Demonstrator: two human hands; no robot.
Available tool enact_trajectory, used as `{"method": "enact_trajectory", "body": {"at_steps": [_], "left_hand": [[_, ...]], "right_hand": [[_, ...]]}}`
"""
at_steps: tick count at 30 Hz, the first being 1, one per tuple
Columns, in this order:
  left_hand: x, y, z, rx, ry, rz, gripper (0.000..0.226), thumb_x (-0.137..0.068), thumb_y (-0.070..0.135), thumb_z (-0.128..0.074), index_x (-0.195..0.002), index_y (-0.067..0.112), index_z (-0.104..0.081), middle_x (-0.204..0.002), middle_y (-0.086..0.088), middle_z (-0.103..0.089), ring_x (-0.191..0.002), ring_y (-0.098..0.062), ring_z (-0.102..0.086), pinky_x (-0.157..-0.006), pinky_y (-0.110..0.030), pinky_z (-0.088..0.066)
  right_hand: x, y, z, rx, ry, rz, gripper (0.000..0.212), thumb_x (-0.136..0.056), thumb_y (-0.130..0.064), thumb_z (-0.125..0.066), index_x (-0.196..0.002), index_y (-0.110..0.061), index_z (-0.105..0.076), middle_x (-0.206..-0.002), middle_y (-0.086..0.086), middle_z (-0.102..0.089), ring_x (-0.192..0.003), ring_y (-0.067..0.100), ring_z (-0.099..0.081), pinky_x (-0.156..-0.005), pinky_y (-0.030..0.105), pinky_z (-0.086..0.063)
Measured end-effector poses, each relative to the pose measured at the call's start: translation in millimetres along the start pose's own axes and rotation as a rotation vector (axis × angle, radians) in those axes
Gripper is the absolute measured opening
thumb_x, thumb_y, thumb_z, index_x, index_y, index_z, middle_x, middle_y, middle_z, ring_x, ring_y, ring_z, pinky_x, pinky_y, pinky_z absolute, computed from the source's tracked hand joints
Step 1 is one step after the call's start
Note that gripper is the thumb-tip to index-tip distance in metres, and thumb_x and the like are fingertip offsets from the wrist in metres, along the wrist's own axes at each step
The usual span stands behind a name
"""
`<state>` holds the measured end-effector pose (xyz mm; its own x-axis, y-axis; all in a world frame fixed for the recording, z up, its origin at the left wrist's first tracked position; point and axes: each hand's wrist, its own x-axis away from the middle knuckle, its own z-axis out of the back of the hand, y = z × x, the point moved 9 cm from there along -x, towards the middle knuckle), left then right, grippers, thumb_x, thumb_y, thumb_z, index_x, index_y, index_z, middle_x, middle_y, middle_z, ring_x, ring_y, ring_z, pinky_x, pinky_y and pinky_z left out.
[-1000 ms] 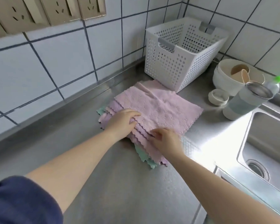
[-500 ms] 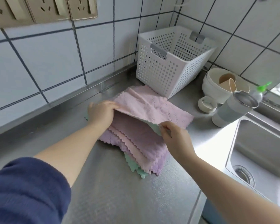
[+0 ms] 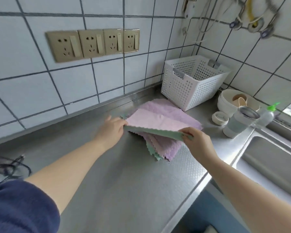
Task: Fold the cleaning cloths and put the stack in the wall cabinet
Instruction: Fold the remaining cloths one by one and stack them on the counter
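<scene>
A pile of pink, purple and green cleaning cloths (image 3: 160,145) lies on the steel counter (image 3: 118,179) in front of the white basket. The top cloths (image 3: 158,121), pink above and green beneath, are lifted off the pile by their near edge. My left hand (image 3: 112,130) pinches the left corner of that edge. My right hand (image 3: 196,140) pinches the right corner. The far part of the lifted cloths still rests on the pile. No wall cabinet is in view.
A white perforated basket (image 3: 193,81) stands against the tiled wall corner. Right of it are stacked bowls (image 3: 225,101), a small lid (image 3: 220,117), a steel-rimmed tumbler (image 3: 238,123) and a green-capped bottle (image 3: 269,113). The sink (image 3: 274,157) lies at right. Dark cables (image 3: 8,167) lie far left.
Both hands went from pressing on the pile to pinching the top cloths' near corners and lifting them. My view has tilted up, showing the wall sockets.
</scene>
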<state>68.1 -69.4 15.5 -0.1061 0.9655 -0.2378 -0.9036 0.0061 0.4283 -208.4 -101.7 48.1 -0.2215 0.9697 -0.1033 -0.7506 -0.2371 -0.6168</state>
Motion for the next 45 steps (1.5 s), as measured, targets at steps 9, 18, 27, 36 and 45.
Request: {"method": "enact_trajectory", "body": {"at_steps": [9, 18, 27, 36, 45], "left_hand": [[174, 2, 81, 0.105, 0.046, 0.115, 0.031, -0.091, 0.009, -0.043, -0.109, 0.016, -0.068, -0.096, 0.001, -0.063, -0.09, -0.02, -0.059, -0.073, -0.03, -0.043], [222, -41, 171, 0.193, 0.258, 0.29, 0.009, -0.086, 0.02, -0.065, -0.092, 0.019, -0.071, -0.086, 0.015, -0.066, -0.068, 0.016, -0.052, -0.061, -0.001, -0.035], [196, -71, 231, 0.24, 0.428, 0.286, 0.008, -0.086, 0.019, -0.065, -0.09, 0.014, -0.069, -0.077, 0.017, -0.061, -0.061, 0.018, -0.049, -0.058, 0.0, -0.035], [206, -57, 224, 0.251, 0.479, 0.135, 0.007, -0.085, 0.012, -0.066, -0.085, 0.019, -0.065, -0.092, 0.019, -0.064, -0.088, 0.01, -0.057, -0.078, -0.004, -0.04], [256, -69, 70, 0.263, 0.064, 0.527, 0.021, -0.093, 0.022, -0.054, -0.079, 0.036, -0.048, -0.08, 0.012, -0.058, -0.065, -0.006, -0.049, -0.065, -0.026, -0.041]], "right_hand": [[79, -55, 0, -0.128, -0.123, 0.121, 0.013, -0.084, -0.012, -0.064, -0.094, -0.017, -0.07, -0.089, -0.002, -0.068, -0.086, 0.018, -0.059, -0.068, 0.023, -0.038], [61, -132, -18, -0.152, -0.137, 0.209, 0.007, -0.083, -0.023, -0.069, -0.09, -0.024, -0.069, -0.081, -0.006, -0.066, -0.071, 0.015, -0.059, -0.062, 0.024, -0.046], [14, -202, -27, -0.173, -0.052, 0.331, 0.015, -0.086, -0.016, -0.063, -0.098, -0.02, -0.071, -0.089, -0.005, -0.067, -0.087, 0.013, -0.058, -0.073, 0.025, -0.039], [14, -196, -21, -0.36, -0.093, 0.289, 0.008, -0.086, -0.015, -0.066, -0.093, -0.019, -0.069, -0.084, -0.005, -0.066, -0.075, 0.005, -0.055, -0.064, 0.005, -0.04], [17, -84, -125, -0.057, -0.625, 0.237, 0.016, -0.082, -0.019, -0.071, -0.072, -0.029, -0.065, -0.059, -0.012, -0.061, -0.062, 0.011, -0.055, -0.053, 0.019, -0.04]]}}
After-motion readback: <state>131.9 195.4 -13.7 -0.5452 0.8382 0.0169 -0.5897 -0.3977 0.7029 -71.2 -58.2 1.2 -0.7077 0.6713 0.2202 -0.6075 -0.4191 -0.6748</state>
